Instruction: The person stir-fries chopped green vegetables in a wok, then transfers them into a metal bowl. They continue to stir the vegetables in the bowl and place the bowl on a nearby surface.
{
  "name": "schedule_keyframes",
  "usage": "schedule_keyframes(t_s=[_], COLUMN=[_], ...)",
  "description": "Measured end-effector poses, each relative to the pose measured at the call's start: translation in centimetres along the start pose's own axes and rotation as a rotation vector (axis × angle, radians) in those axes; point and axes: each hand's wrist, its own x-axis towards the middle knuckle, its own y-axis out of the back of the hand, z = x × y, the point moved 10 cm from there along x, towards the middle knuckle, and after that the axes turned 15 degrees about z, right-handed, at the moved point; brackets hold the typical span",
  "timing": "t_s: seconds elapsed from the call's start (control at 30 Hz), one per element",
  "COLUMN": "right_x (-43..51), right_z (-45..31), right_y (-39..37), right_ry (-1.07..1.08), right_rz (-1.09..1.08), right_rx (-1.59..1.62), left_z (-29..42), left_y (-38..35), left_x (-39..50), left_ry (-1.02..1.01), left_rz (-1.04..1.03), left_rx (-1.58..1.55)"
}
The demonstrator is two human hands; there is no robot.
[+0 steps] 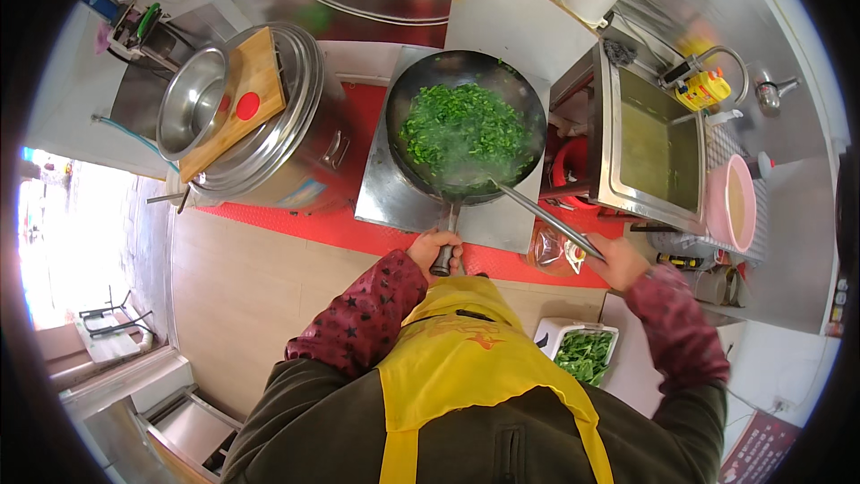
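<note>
A black wok (403,154) sits on a metal-topped stove (376,195) before me, with chopped green leaves (467,124) spread over its bottom and steam rising. My left hand (431,252) is closed around the wok's handle (443,261) on the side nearest my body. In my right hand (621,261) is the end of a long metal utensil handle (551,220), slanting to the left into the wok. The utensil's head lies at the near edge of the greens, mostly hidden, so I cannot tell whether it is a ladle or a turner.
Left of the stove stands a large lidded steel pot (302,141) bearing a wooden board (248,104) and a steel bowl (195,104). To the right are a water-filled sink (655,154) and a pink basin (719,202). A white container of leafy greens (584,353) is below my right arm.
</note>
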Motion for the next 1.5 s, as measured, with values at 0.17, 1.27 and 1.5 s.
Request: schedule_keyframes(t_s=[0.17,1.27,1.5], right_x=[2.3,-6.0,-8.9], right_z=[1.7,-2.5,-2.3], right_y=[-6.5,-4.5,-8.3], right_ry=[-0.145,-0.186,-0.064], right_rz=[0.261,0.504,0.392], right_rx=[0.372,0.234,0.312], left_z=[0.0,2.2,0.2], left_y=[0.1,-5.1,-2.5], left_x=[0.1,-2.4,2.8], left_ry=[0.012,-0.151,0.031], left_rz=[-0.035,-0.265,-0.290], left_rx=[0.003,-0.025,-0.162])
